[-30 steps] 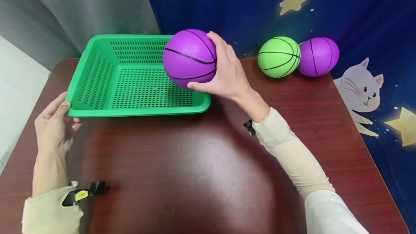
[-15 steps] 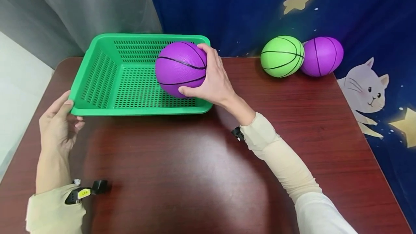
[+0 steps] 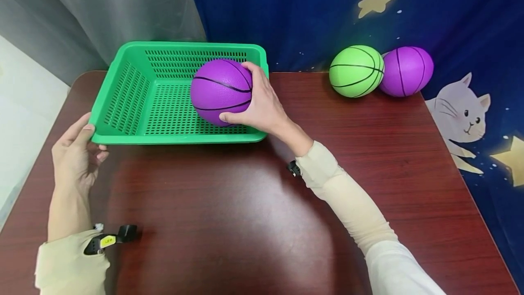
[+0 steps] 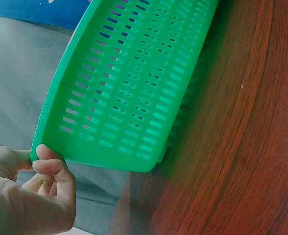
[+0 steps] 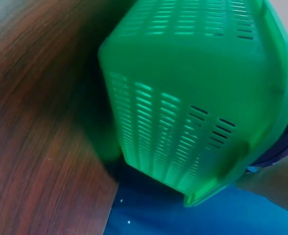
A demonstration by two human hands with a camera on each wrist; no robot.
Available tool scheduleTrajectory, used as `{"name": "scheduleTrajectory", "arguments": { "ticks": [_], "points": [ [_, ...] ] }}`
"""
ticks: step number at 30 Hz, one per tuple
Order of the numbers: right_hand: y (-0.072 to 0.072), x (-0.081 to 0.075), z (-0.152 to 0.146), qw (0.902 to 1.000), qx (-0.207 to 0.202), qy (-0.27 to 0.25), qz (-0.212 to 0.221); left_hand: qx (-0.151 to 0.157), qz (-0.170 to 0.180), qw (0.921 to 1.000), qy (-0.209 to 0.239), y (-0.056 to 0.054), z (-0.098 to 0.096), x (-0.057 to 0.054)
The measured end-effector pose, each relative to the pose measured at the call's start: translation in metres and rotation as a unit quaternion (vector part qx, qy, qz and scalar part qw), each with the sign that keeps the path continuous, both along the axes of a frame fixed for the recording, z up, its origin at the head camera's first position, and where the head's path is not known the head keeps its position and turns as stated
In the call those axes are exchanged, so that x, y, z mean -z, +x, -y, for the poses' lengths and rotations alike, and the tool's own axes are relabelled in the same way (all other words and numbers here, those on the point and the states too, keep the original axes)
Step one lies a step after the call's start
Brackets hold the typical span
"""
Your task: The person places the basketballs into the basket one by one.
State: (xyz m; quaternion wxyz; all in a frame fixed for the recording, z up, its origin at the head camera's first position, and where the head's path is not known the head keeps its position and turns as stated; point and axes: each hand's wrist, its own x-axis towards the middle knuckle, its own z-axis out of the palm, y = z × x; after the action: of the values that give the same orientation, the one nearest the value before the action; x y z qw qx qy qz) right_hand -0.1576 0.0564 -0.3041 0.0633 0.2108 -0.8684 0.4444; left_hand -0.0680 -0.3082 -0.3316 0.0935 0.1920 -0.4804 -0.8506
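Observation:
A green plastic basket (image 3: pixel 180 139) with slotted walls stands at the table's far left. My left hand (image 3: pixel 75 154) pinches its near left rim corner between thumb and fingers; the left wrist view shows the same grip on the rim of the basket (image 4: pixel 119 88). Inside the basket's right half, my right hand (image 3: pixel 264 104) grips a purple basketball (image 3: pixel 221 90) from its right side, thumb at the front and fingers over the back. Whether the ball touches the basket floor I cannot tell. In the right wrist view the basket (image 5: pixel 183 98) hides most of ball and hand.
A light green basketball (image 3: pixel 356 71) and a second purple basketball (image 3: pixel 407 72) sit side by side at the back right of the brown table (image 3: pixel 229 204). Behind the table hang a grey curtain (image 3: pixel 102 8) and a dark blue curtain (image 3: pixel 278 8) with stars.
My right hand has moved left and down with the purple basketball, from above the basket's right end to within it. My left hand keeps its hold on the rim.

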Motion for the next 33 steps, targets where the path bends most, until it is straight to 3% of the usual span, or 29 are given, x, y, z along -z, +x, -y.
{"name": "scheduleTrajectory", "arguments": {
  "ticks": [10,20,33],
  "points": [
    [-0.004,-0.001,0.011,0.9979,-0.018,0.062,0.013,-0.002,0.011,0.9999,-0.006,-0.003,0.001,-0.001],
    [-0.004,0.01,0.02,0.981,-0.041,0.179,-0.063,-0.004,0.002,1.0,-0.003,-0.002,0.0,0.0],
    [-0.004,0.005,0.024,0.9629,-0.035,0.267,-0.021,-0.008,-0.004,1.0,0.002,-0.002,0.0,0.002]
  ]
}}
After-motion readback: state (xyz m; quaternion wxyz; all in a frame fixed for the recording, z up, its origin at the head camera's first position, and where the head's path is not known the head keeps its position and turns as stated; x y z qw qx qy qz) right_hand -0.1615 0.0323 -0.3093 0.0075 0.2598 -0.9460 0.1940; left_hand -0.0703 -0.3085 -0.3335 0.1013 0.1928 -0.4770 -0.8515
